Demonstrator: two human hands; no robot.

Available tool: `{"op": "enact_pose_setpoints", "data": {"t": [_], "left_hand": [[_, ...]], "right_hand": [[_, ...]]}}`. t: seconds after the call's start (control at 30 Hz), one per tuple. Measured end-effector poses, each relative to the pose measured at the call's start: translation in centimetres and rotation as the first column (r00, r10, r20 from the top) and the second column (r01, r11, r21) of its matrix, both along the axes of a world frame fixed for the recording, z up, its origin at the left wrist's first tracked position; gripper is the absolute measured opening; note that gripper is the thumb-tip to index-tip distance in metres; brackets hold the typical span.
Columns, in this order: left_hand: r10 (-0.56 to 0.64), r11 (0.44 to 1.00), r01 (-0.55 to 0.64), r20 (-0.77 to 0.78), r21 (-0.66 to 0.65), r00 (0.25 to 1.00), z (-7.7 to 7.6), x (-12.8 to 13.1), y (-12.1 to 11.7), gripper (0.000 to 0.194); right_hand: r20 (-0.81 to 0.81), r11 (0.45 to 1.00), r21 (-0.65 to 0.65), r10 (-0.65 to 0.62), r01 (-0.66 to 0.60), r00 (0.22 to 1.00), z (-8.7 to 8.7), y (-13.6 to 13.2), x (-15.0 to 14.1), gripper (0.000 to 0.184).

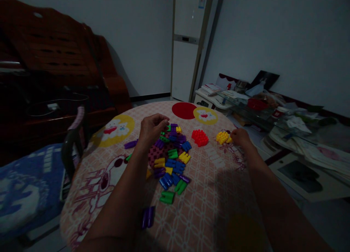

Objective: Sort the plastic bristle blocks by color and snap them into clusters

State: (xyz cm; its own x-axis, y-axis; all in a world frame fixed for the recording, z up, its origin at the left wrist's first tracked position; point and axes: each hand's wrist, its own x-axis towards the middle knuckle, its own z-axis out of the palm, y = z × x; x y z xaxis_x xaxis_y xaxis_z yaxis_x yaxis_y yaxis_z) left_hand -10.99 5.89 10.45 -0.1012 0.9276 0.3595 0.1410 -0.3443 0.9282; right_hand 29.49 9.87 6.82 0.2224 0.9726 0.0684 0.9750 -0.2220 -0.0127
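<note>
A heap of small plastic blocks in purple, blue, green and yellow lies in the middle of a round table with a pink cartoon cloth. My left hand hovers over the heap's far end with fingers pinched together; what they hold is hidden. My right hand rests at the right, fingers closed against a cluster of yellow blocks. A cluster of red blocks sits between the two hands.
Stray purple blocks lie at the heap's left and near the front. A dark wooden sofa stands left, a white upright appliance behind, and a cluttered low table at the right. A blue cushion sits lower left.
</note>
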Motion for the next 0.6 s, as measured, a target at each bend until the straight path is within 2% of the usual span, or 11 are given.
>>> {"op": "enact_pose_setpoints", "data": {"t": [0.13,0.27,0.37,0.6], "left_hand": [[0.009,1.0,-0.009,-0.02,0.007,1.0,0.0,-0.1,0.0,0.027],[0.023,1.0,-0.022,-0.053,0.016,0.998,0.1,-0.2,0.0,0.029],[0.021,0.999,-0.019,-0.059,0.026,0.998,0.1,-0.3,-0.2,0.03],[0.053,0.998,-0.05,-0.109,0.028,0.993,-0.4,-1.4,-1.3,0.031]], "right_hand": [[0.0,0.994,0.064,0.091,-0.09,0.996,0.2,-0.3,-0.4,0.032],[-0.083,0.984,0.163,0.093,-0.079,0.992,-0.3,-0.6,-0.3,0.037],[-0.137,0.974,0.224,0.07,-0.038,0.988,-0.8,-1.1,-0.1,0.041],[-0.273,0.929,0.341,-0.048,0.143,0.961,-2.9,-3.7,-0.8,0.042]]}}
